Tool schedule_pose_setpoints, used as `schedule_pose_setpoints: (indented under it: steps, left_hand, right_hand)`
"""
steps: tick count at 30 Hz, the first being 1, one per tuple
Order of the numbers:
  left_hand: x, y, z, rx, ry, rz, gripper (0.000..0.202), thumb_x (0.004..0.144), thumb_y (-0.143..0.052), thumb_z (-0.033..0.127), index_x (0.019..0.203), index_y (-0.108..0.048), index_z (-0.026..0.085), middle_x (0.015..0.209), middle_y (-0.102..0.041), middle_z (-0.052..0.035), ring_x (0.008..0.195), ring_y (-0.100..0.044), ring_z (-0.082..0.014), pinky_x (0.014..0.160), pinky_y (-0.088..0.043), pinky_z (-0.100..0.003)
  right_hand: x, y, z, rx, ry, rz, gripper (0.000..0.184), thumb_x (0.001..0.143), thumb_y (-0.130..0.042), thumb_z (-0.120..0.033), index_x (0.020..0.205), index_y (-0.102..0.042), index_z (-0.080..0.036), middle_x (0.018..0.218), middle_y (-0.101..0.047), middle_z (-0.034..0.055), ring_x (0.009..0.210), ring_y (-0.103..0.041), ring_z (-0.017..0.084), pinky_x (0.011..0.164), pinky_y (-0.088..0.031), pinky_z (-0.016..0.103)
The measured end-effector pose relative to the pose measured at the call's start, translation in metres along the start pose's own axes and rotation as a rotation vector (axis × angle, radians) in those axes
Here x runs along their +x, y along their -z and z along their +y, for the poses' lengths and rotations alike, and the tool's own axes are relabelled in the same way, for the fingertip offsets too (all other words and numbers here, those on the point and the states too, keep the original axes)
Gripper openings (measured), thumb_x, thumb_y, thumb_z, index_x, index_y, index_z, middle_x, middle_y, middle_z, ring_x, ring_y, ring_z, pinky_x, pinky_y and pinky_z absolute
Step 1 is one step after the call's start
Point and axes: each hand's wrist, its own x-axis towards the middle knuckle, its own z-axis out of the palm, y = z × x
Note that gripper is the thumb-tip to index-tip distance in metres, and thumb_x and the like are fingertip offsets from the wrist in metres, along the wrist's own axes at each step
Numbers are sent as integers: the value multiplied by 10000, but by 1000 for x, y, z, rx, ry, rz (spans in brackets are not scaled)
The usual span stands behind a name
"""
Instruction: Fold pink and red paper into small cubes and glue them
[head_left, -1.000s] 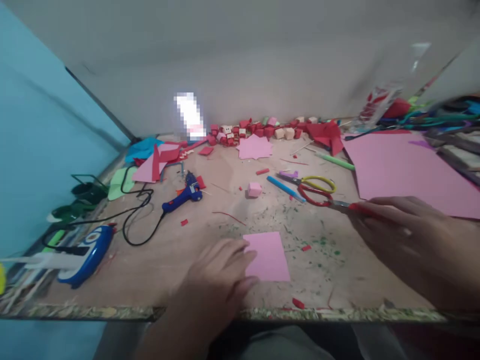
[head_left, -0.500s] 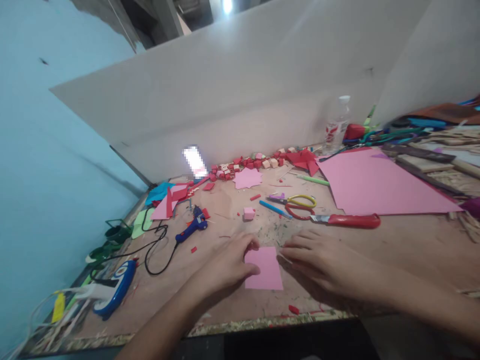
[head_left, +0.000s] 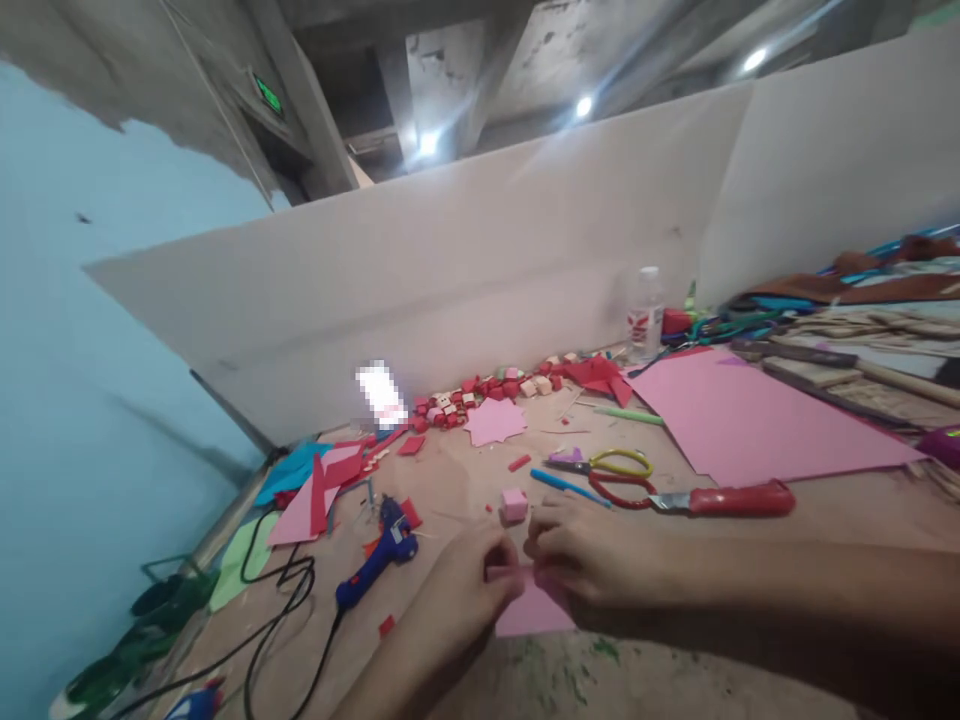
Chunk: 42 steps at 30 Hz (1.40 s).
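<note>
A small pink paper piece (head_left: 525, 612) lies on the wooden table (head_left: 825, 520), with its far edge lifted. My left hand (head_left: 469, 590) pinches that edge from the left. My right hand (head_left: 585, 555) pinches it from the right, fingertips meeting the left hand's. A small pink foam cube (head_left: 514, 504) sits just beyond the hands. A red-handled knife (head_left: 731, 498) lies to the right of my right hand.
Scissors with yellow and red handles (head_left: 611, 470) and a blue pen (head_left: 562, 485) lie past the hands. A blue glue gun (head_left: 379, 555) with a black cord is at the left. A large pink sheet (head_left: 750, 415), a bottle (head_left: 645, 315) and red cubes (head_left: 480, 390) lie by the white partition.
The view tilted upward. Both hands went from lying flat beside the pink paper to pinching its far edge together and lifting it.
</note>
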Motion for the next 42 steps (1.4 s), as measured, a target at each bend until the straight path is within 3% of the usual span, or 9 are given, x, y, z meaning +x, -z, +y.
schedule_pose_setpoints:
  steps: [5, 10, 16, 21, 25, 30, 34, 38, 42]
  left_hand:
    - [3, 11, -9, -312, -71, 117, 117, 819, -641, 199, 828, -753, 165, 847, -743, -16, 834, -646, -205, 781, -453, -276]
    - [8, 17, -15, -570, -33, 242, 177, 773, -742, 254, 918, -806, 177, 926, -767, -42, 845, -654, -209, 706, -462, -265]
    - [14, 15, -15, -838, 24, 234, 204, 793, -757, 347, 907, -787, 181, 833, -718, -42, 728, -608, -160, 647, -439, -259]
    - [18, 19, -23, -873, 118, 568, 311, 683, -830, 228, 977, -743, 175, 879, -696, -21, 775, -625, -144, 672, -475, -233]
    - [22, 24, -26, -850, 82, 806, 503, 703, -854, 252, 1163, -656, 203, 958, -702, -11, 830, -651, -123, 697, -496, -200]
    - [22, 11, -24, -844, 130, 665, 708, 655, -891, 246, 1268, -538, 216, 798, -696, 33, 622, -624, -119, 560, -495, -210]
    - [18, -4, -21, -730, 123, 495, 453, 655, -872, 226, 1033, -630, 172, 723, -704, 11, 611, -629, -131, 570, -496, -221]
    - [14, -7, -15, -510, 125, 376, 183, 670, -827, 189, 812, -719, 147, 727, -699, -12, 621, -578, -119, 576, -437, -216]
    - [8, -2, -12, -475, 142, 342, 130, 747, -784, 253, 809, -742, 148, 708, -671, -14, 623, -549, -125, 575, -404, -225]
  right_hand:
    - [20, -10, -1, 234, -172, 79, 292, 1005, -515, -308, 936, -768, -179, 973, -751, 88, 933, -687, 223, 839, -549, 329]
    - [25, -16, 7, 463, -465, 206, 370, 873, -678, -548, 951, -748, -193, 814, -749, 56, 761, -709, 249, 663, -585, 330]
    - [20, -22, 23, 579, -508, 288, 541, 798, -765, -538, 1231, -707, -219, 617, -657, -11, 528, -615, 185, 485, -514, 282]
    - [20, -32, 26, 808, -519, 268, 593, 824, -761, -449, 1358, -643, -218, 646, -651, -29, 563, -613, 176, 525, -502, 291]
    - [19, -30, 21, 933, -506, 231, 210, 794, -750, -366, 947, -781, -225, 609, -643, -21, 530, -586, 157, 461, -423, 254]
    - [18, -25, 19, 926, -406, 167, 79, 780, -706, -195, 769, -775, -231, 769, -737, 9, 698, -679, 181, 610, -528, 267]
    - [20, -24, 27, 960, -264, 227, 82, 787, -734, -185, 811, -801, -226, 1243, -708, 52, 1136, -676, 226, 944, -542, 317]
    - [21, -22, 27, 962, -317, 190, 122, 842, -678, -214, 827, -799, -217, 990, -768, 41, 958, -711, 220, 854, -551, 327]
    - [20, -21, 25, 897, -356, 217, 172, 872, -636, -243, 817, -798, -229, 847, -769, 17, 824, -688, 214, 776, -530, 332]
